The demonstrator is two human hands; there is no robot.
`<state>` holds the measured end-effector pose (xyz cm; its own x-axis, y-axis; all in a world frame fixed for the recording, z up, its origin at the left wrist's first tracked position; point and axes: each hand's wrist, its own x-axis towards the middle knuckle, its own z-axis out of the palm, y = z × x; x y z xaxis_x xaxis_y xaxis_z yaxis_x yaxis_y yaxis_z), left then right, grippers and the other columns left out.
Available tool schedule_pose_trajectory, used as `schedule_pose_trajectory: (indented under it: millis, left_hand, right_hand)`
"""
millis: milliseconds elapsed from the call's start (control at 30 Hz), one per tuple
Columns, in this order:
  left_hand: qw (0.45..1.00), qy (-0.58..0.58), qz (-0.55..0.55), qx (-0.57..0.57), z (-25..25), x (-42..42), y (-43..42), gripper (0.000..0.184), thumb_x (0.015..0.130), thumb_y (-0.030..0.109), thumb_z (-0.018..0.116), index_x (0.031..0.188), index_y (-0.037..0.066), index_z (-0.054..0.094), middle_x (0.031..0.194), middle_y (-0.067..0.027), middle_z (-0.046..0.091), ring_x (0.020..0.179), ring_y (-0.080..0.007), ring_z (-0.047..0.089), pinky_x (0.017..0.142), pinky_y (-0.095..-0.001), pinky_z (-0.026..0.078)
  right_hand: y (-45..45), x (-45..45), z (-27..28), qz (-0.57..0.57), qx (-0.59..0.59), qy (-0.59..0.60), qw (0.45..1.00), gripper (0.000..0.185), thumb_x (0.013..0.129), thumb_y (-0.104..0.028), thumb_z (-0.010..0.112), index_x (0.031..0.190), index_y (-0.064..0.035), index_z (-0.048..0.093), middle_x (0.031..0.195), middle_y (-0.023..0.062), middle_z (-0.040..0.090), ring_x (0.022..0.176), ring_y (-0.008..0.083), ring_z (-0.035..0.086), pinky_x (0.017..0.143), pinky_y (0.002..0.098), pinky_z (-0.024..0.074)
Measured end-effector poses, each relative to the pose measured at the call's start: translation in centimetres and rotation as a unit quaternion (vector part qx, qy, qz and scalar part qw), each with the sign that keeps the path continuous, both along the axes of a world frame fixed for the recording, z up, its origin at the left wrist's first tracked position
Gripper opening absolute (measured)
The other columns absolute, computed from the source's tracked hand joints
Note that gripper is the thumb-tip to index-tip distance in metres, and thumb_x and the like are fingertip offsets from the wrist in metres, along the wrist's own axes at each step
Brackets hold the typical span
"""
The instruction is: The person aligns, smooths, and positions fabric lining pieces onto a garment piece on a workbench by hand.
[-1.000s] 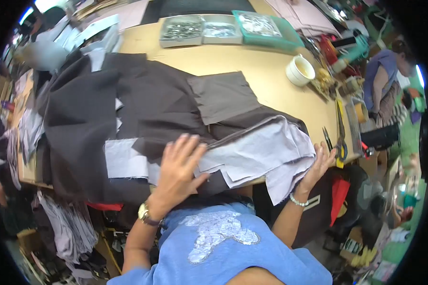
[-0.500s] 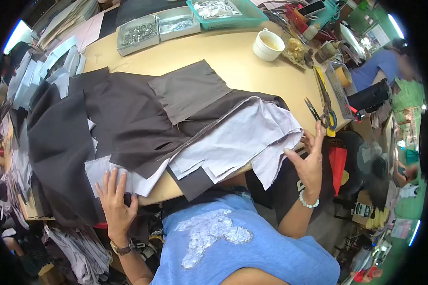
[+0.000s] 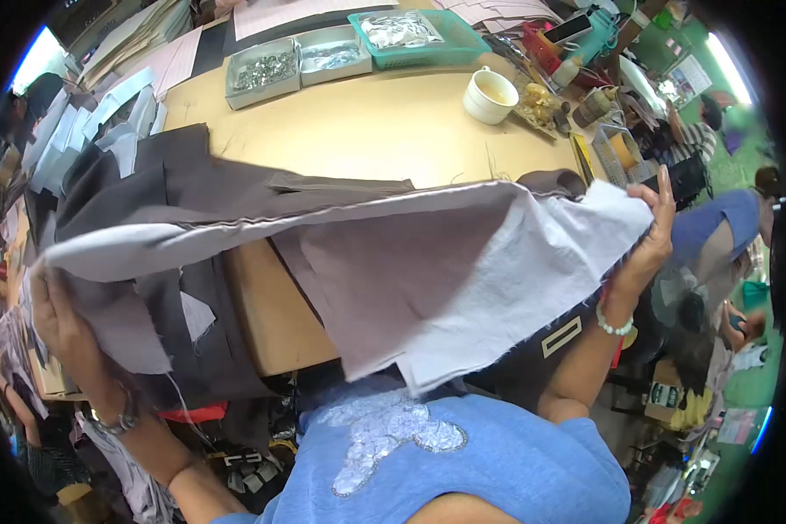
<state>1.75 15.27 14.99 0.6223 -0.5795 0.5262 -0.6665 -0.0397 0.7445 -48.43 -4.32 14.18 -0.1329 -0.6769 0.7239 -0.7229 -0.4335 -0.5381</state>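
Stretched between both my hands is a sewn cloth piece with pale lining (image 3: 550,253), its long seamed edge raised above the table. My left hand (image 3: 57,314), smeared by motion, grips the left end of this cloth. At the opposite end my right hand (image 3: 653,231) pinches the pale corner, with one finger pointing up. Below and behind lies dark brown fabric (image 3: 192,179), partly covered by the lifted piece. The lining's lower edge, frayed in places, hangs just above my lap.
On the wooden table (image 3: 375,131) stand a white cup (image 3: 490,96), a box of small metal parts (image 3: 262,74) and a teal basket (image 3: 419,39). Pale folded pieces (image 3: 105,131) are stacked left. Another person in blue (image 3: 716,227) is at the right.
Both hands have risen and moved apart, lifting the lined cloth off the table and stretching it. The left hand, flat before, now grips. The scissors are no longer visible.
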Motion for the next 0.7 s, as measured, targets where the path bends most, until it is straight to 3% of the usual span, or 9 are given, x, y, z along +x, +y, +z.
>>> schedule_pose_trajectory:
  millis: [33, 100, 200, 267, 300, 400, 500, 600, 700]
  left_hand:
    - [0.998, 0.051, -0.035, -0.024, 0.7, 0.4, -0.9, 0.023, 0.097, 0.016, 0.047, 0.102, -0.004, 0.058, 0.093, -0.0055, 0.058, 0.085, -0.0131, 0.053, 0.078, -0.0264, 0.042]
    - [0.994, -0.031, -0.062, 0.079, 0.3, 1.1, -3.0, 0.024, 0.097, 0.017, 0.049, 0.098, -0.004, 0.060, 0.089, -0.0043, 0.058, 0.082, -0.0116, 0.052, 0.075, -0.0253, 0.042]
    - [0.959, -0.091, -0.121, 0.238, -2.3, 3.0, -5.5, 0.023, 0.093, 0.018, 0.056, 0.090, -0.004, 0.062, 0.077, -0.0009, 0.058, 0.075, -0.0076, 0.050, 0.069, -0.0219, 0.041]
    - [0.956, -0.020, -0.156, 0.250, -2.7, 1.8, -6.3, 0.021, 0.088, 0.017, 0.062, 0.087, -0.004, 0.063, 0.072, 0.0017, 0.057, 0.071, -0.0051, 0.048, 0.066, -0.0199, 0.040]
    - [0.955, 0.011, -0.167, 0.245, -2.3, 1.4, -6.6, 0.020, 0.086, 0.016, 0.064, 0.087, -0.003, 0.063, 0.073, 0.0020, 0.057, 0.071, -0.0047, 0.049, 0.066, -0.0198, 0.040]
    - [0.942, 0.062, -0.211, 0.254, -0.6, 0.7, -7.2, 0.018, 0.080, 0.013, 0.069, 0.087, -0.003, 0.064, 0.074, 0.0027, 0.058, 0.069, -0.0036, 0.049, 0.063, -0.0192, 0.040]
    - [0.922, 0.039, -0.246, 0.295, 1.7, 1.7, -6.8, 0.022, 0.072, 0.007, 0.072, 0.091, -0.002, 0.064, 0.077, 0.0010, 0.061, 0.069, -0.0027, 0.054, 0.060, -0.0176, 0.042]
    - [0.913, 0.065, -0.264, 0.304, 3.6, 3.0, -5.4, 0.028, 0.070, 0.004, 0.073, 0.095, -0.002, 0.062, 0.081, -0.0006, 0.062, 0.072, -0.0042, 0.057, 0.064, -0.0189, 0.046]
    - [0.892, 0.040, -0.290, 0.344, 5.8, 3.7, -4.1, 0.037, 0.069, 0.004, 0.074, 0.104, -0.002, 0.061, 0.091, -0.0015, 0.062, 0.086, -0.0077, 0.057, 0.078, -0.0228, 0.047]
  right_hand:
    - [-1.6, -1.3, -1.5, 0.048, -0.029, -0.050, 0.997, 0.052, 0.081, -0.008, 0.061, 0.132, -0.0083, 0.049, 0.097, 0.0065, 0.064, 0.088, 0.0163, 0.059, 0.082, 0.0300, 0.0483]
    - [-3.4, -2.1, -4.5, -0.010, -0.071, 0.193, 0.979, 0.049, 0.082, -0.006, 0.057, 0.131, -0.0051, 0.049, 0.102, 0.0105, 0.064, 0.094, 0.0230, 0.061, 0.086, 0.0344, 0.0456]
    - [-5.2, -3.5, -9.1, -0.054, 0.058, 0.382, 0.921, 0.055, 0.081, -0.001, 0.049, 0.135, -0.0050, 0.043, 0.109, 0.0123, 0.062, 0.100, 0.0263, 0.058, 0.090, 0.0412, 0.0382]
    - [-5.4, -3.9, -10.1, -0.060, 0.108, 0.305, 0.944, 0.059, 0.079, 0.002, 0.049, 0.137, -0.0044, 0.042, 0.108, 0.0128, 0.062, 0.104, 0.0270, 0.057, 0.091, 0.0429, 0.0372]
    - [-5.1, -2.9, -8.9, -0.082, 0.113, 0.260, 0.955, 0.054, 0.080, 0.004, 0.043, 0.133, -0.0021, 0.045, 0.109, 0.0167, 0.063, 0.100, 0.0312, 0.060, 0.088, 0.0394, 0.0441]
    - [-5.2, 0.1, -6.6, -0.010, 0.082, 0.212, 0.974, 0.050, 0.082, 0.003, 0.043, 0.132, -0.0019, 0.046, 0.108, 0.0161, 0.064, 0.101, 0.0304, 0.060, 0.089, 0.0381, 0.0435]
    - [-4.7, 5.6, -5.0, 0.164, 0.133, 0.179, 0.961, 0.046, 0.085, -0.001, 0.047, 0.131, -0.0011, 0.046, 0.109, 0.0159, 0.063, 0.102, 0.0295, 0.060, 0.090, 0.0371, 0.0431]
    - [-5.3, 5.8, -6.3, 0.236, 0.169, 0.178, 0.940, 0.047, 0.084, -0.005, 0.053, 0.130, -0.0015, 0.046, 0.106, 0.0171, 0.063, 0.098, 0.0313, 0.059, 0.089, 0.0392, 0.0437]
    - [-6.1, 5.8, -7.7, 0.265, 0.240, 0.157, 0.921, 0.051, 0.083, -0.011, 0.059, 0.132, -0.0012, 0.044, 0.105, 0.0183, 0.063, 0.099, 0.0312, 0.059, 0.089, 0.0387, 0.0444]
